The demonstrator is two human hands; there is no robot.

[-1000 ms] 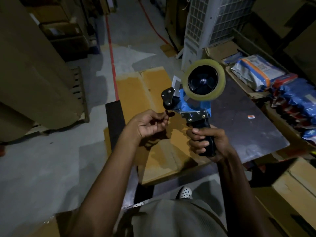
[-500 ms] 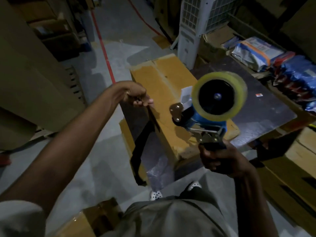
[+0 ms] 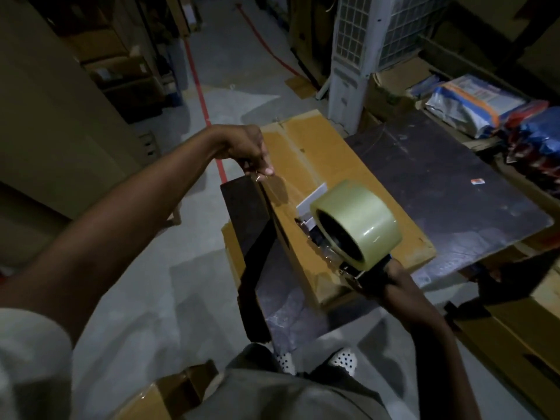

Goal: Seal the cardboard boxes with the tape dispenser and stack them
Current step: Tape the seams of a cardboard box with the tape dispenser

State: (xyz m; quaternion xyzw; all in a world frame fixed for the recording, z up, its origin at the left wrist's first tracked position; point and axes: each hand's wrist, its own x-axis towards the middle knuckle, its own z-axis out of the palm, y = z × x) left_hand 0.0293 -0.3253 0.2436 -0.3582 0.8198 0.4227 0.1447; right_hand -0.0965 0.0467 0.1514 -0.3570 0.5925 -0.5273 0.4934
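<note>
At the left end of the dark counter (image 3: 439, 183): cardboard box (image 3: 321, 159), lying flat, top flaps closed, long side running away from the camera.

Over the near half of the box top: tape dispenser (image 3: 342, 237), tilted, white front plate aimed toward the far-left corner of the box. Tape roll (image 3: 366, 216) mounted on the dispenser, pale yellow, broad face turned up and right. Contact between dispenser and cardboard not determinable.

Left grip (image 3: 248, 150): positioned at the left edge of the box top, fingers curled downward, fingertips pinching the free end of the tape strip (image 3: 278, 189). Strip clear, glossy, stretched from the left grip to the dispenser's front plate, just above or on the cardboard; exact contact not determinable.

Right grip (image 3: 391, 283): closed round the dispenser handle, at the near right corner of the box.

Beyond the box: white grilled cooler unit (image 3: 348, 71), upright on the floor. Along the right side of the counter: printed bags (image 3: 472, 101), piled. On the grey floor, to the left: red line (image 3: 206, 113). Near the bottom edge: perforated white shoes (image 3: 342, 359) and, lower left, second carton (image 3: 145, 401), partly in view.
</note>
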